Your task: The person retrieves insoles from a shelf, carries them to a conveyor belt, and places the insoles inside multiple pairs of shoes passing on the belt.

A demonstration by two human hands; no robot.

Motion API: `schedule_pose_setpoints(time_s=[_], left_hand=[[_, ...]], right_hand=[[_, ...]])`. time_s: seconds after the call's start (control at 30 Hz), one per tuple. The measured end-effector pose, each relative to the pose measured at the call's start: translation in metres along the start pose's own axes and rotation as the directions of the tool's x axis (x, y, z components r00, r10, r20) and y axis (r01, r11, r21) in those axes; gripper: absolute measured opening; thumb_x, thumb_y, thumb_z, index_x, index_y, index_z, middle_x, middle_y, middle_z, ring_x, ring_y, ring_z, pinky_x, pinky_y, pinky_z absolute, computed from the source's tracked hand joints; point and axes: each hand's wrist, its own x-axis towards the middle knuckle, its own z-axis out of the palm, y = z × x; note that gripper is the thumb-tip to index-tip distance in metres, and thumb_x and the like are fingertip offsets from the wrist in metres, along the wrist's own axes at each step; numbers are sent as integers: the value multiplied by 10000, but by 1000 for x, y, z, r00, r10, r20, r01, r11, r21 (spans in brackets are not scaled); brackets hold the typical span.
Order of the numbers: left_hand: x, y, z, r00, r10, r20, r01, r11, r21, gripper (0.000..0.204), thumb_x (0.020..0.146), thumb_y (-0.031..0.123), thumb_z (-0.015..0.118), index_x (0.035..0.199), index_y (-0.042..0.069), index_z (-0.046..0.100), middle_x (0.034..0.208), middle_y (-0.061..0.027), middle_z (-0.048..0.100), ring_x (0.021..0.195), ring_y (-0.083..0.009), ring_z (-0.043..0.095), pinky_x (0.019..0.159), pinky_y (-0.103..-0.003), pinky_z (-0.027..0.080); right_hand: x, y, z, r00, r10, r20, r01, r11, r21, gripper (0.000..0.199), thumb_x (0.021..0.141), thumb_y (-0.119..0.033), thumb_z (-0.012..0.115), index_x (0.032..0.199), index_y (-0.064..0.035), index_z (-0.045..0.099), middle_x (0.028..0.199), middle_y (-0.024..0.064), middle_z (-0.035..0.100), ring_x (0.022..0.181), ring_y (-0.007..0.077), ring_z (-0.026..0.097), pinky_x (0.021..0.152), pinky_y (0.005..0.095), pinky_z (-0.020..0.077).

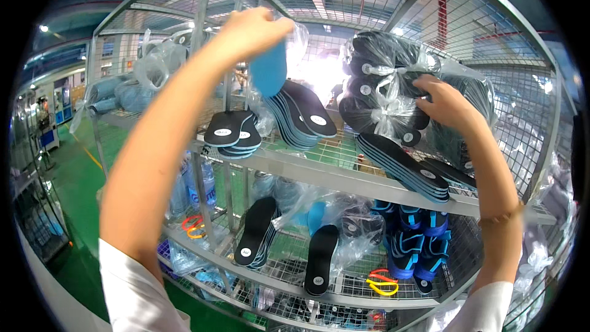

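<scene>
1. The left hand [257, 32] is up high, its fingers curled tight on the top of a blue insole [268, 72], maybe so it can hang down without falling
2. The right hand [444, 106] is at a clear bag of black insoles [382, 79]; its fingers are bent with a gap between them, and I cannot tell if they pinch the plastic
3. The bag is tied up in a bunch in the middle, which likely keeps its insoles together
4. On the upper shelf [319, 169], a tall pile of insoles [296, 124] sits beside a small pile of insoles [228, 134], likely stacked to save room
5. A slanted pile [402, 167] lies under the bag, its end poking past the shelf edge
6. The left fingers hide the top of the blue insole, and I cannot tell if its low end touches the tall pile
7. Bright light [319, 66] washes out the back, and the loops [384, 284] below are hard to name
</scene>
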Motion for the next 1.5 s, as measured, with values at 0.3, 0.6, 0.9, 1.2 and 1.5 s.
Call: schedule_pose_setpoints(time_s=[0.3,0.6,0.9,1.2,1.5], left_hand=[[-42,13,122,925,-28,378,-184,839,512,622,728,525,504,1167,85,521,1196,-193,426,1120,-330,419,854,-468,377],[-27,18,112,770,-169,615,-253,804,538,657,688,533,514,1162,79,542,1234,-174,446,1138,-295,454,900,-417,390],[-62,-17,145,979,193,71,-204,867,454,432,728,396,482,891,26,635,901,-196,597,834,-330,590,732,-449,432],[-62,-25,153,851,427,-307,-277,860,429,183,719,212,542,751,47,612,677,-130,604,631,-283,618,606,-447,437],[-59,-23,149,644,648,-406,-508,760,406,175,728,93,509,894,61,556,884,-75,553,755,-216,575,675,-387,381]], right_hand=[[81,16,64,992,-40,-122,-28,860,-510,486,766,-81,485,1245,-81,405,1315,66,378,1220,199,360,974,385,308],[99,39,92,960,-37,-277,-141,793,-593,128,786,-108,481,911,-79,484,932,99,554,873,249,571,798,341,416],[96,55,106,857,-417,-302,33,630,-776,442,770,-127,529,1191,-86,400,1088,50,474,991,202,477,830,327,390],[106,43,103,881,-344,-325,54,756,-652,222,810,-103,456,1025,-77,408,894,145,576,865,311,563,759,408,420],[109,21,49,917,215,-335,-291,937,-194,218,757,-248,506,863,-82,600,899,176,610,882,353,571,766,417,445]])
